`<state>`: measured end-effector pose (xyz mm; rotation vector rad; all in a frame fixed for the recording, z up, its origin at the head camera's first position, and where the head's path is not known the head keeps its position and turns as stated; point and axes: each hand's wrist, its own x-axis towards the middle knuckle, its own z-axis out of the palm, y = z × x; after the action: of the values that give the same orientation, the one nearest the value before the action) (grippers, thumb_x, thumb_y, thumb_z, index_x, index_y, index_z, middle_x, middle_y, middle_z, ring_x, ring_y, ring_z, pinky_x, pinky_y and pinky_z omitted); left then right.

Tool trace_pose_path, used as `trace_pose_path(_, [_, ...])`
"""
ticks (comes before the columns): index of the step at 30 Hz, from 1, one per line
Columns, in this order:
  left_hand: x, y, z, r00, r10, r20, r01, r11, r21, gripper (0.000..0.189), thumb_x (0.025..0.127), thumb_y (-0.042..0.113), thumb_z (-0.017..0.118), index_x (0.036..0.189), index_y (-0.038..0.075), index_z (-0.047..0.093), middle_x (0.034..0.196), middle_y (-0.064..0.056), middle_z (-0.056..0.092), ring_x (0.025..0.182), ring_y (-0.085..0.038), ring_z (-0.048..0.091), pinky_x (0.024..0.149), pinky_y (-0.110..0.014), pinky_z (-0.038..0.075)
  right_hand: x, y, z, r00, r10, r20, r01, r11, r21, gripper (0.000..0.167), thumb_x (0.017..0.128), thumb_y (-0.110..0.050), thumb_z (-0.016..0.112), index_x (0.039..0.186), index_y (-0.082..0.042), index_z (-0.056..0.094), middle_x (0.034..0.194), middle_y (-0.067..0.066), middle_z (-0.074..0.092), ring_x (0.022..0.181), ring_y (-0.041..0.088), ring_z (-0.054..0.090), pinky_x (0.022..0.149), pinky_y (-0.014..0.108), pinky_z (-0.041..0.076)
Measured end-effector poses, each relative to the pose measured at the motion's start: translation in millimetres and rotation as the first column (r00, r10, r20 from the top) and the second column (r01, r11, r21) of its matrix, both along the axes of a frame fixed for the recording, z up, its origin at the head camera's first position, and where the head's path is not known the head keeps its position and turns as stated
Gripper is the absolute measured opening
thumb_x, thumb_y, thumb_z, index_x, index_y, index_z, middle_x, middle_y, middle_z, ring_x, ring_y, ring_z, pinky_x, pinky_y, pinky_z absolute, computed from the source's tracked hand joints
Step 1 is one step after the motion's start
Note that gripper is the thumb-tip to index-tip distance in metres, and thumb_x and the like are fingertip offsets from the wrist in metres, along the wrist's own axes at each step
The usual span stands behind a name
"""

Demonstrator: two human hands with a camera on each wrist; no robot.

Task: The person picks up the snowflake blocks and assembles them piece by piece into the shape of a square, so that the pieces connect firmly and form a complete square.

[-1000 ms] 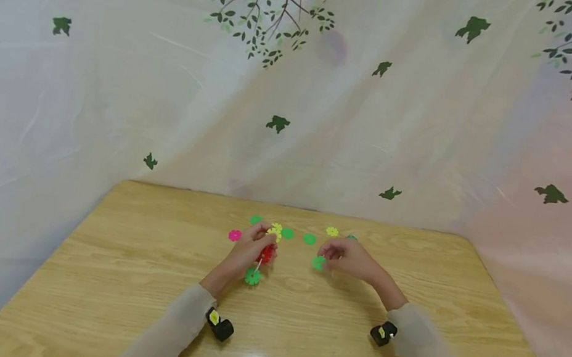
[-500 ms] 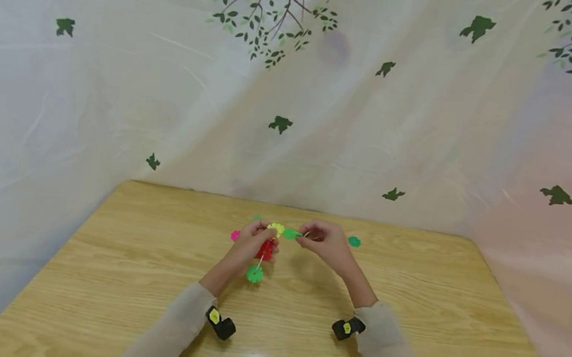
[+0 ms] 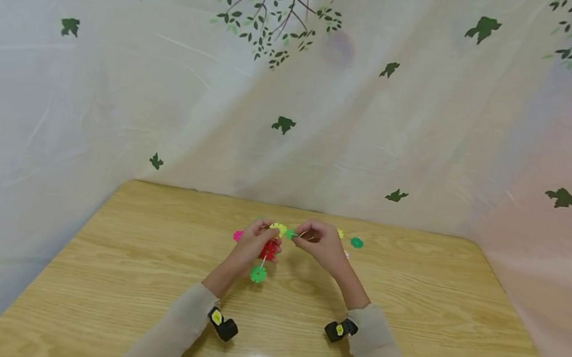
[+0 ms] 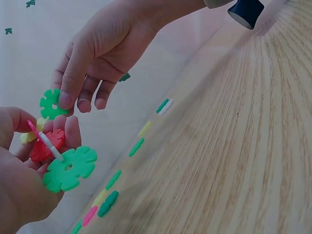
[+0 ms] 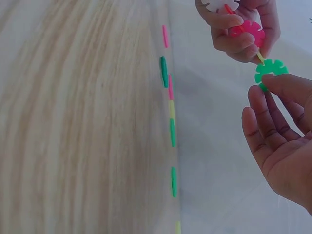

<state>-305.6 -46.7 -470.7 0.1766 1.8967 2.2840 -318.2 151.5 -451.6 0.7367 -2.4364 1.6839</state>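
Note:
Several notched plastic snowflake discs are joined into a chain, which my left hand (image 3: pixel 252 240) grips above the table. A green disc (image 4: pixel 70 169) hangs at its near end, slotted to a white one seen edge-on. A red disc (image 4: pixel 48 145) lies against the fingers, and a yellow disc (image 3: pixel 278 229) stands out at the top. Between thumb and fingertips, my right hand (image 3: pixel 324 248) pinches another green disc (image 5: pixel 271 68). That disc's edge meets the yellow disc; the right wrist view shows the two at right angles.
Loose snowflake discs lie in a scattered row on the wooden table (image 3: pixel 409 323). Among them are a pink one (image 3: pixel 237 236) left of the hands and a dark green one (image 3: pixel 357 243) to the right. A printed cloth backdrop (image 3: pixel 215 130) rises behind the table.
My right hand has moved left and slightly up with its green disc, from right of the row to the yellow disc in the chain. My left hand keeps its grip nearly in place.

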Motion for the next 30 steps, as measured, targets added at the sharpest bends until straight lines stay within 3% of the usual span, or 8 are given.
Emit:
trace_pose_path(7, [-0.8, -0.3, -0.4, 1.0, -0.006, 0.004, 0.006, 1.0, -0.011, 0.014, 0.104, 0.017, 0.056, 0.108, 0.005, 0.051, 0.082, -0.004, 0.064, 0.069, -0.013, 0.066, 0.06, -0.033, 0.062, -1.7, 0.5, -4.9, 0.999, 0.036, -0.006, -0.036, 0.999, -0.031, 0.008, 0.091, -0.005, 0.075, 0.096, 0.001, 0.073, 0.097, 0.019, 0.073, 0.079, 0.014, 0.07, 0.073, 0.024, 0.059])
trace_pose_path(13, [0.0, -0.3, 0.2, 1.0, -0.006, 0.007, 0.006, 1.0, -0.012, 0.01, 0.105, 0.017, 0.054, 0.103, 0.007, 0.052, 0.081, -0.003, 0.063, 0.069, -0.013, 0.066, 0.061, -0.035, 0.062, -0.1, -1.5, -6.3, 0.999, 0.038, -0.017, -0.039, 0.999, -0.038, 0.009, 0.09, -0.003, 0.075, 0.096, 0.004, 0.073, 0.096, 0.022, 0.072, 0.079, 0.013, 0.07, 0.072, 0.023, 0.058])
trace_pose_path(20, [-0.7, 0.4, -0.5, 1.0, -0.005, 0.003, 0.005, 1.0, -0.001, 0.015, 0.108, 0.019, 0.049, 0.097, 0.008, 0.051, 0.079, -0.002, 0.063, 0.068, -0.013, 0.065, 0.061, -0.033, 0.061, 5.0, -6.3, 2.5, 1.0, 0.017, -0.01, -0.017, 1.0, -0.003, 0.008, 0.09, 0.004, 0.073, 0.096, 0.01, 0.071, 0.097, 0.028, 0.071, 0.084, 0.034, 0.07, 0.072, 0.022, 0.056])
trace_pose_path(23, [-1.4, 0.8, 0.0, 1.0, -0.003, 0.006, 0.003, 1.0, 0.0, 0.014, 0.108, 0.017, 0.048, 0.099, 0.008, 0.051, 0.079, -0.002, 0.062, 0.068, -0.012, 0.065, 0.06, -0.032, 0.061, 4.8, -7.3, 2.8, 1.0, -0.001, -0.022, 0.001, 1.0, 0.011, 0.009, 0.089, 0.003, 0.074, 0.095, 0.009, 0.072, 0.099, 0.027, 0.072, 0.086, 0.034, 0.069, 0.072, 0.021, 0.056])
trace_pose_path(30, [-0.4, 1.3, 0.2, 1.0, -0.012, -0.002, 0.012, 1.0, 0.006, 0.012, 0.107, 0.016, 0.048, 0.099, 0.007, 0.051, 0.081, -0.004, 0.062, 0.068, -0.011, 0.064, 0.059, -0.031, 0.06, 0.5, -4.7, -6.5, 0.997, 0.002, -0.081, -0.004, 1.0, -0.025, 0.007, 0.089, -0.001, 0.077, 0.09, 0.004, 0.073, 0.099, 0.023, 0.073, 0.085, 0.017, 0.07, 0.073, 0.023, 0.059])
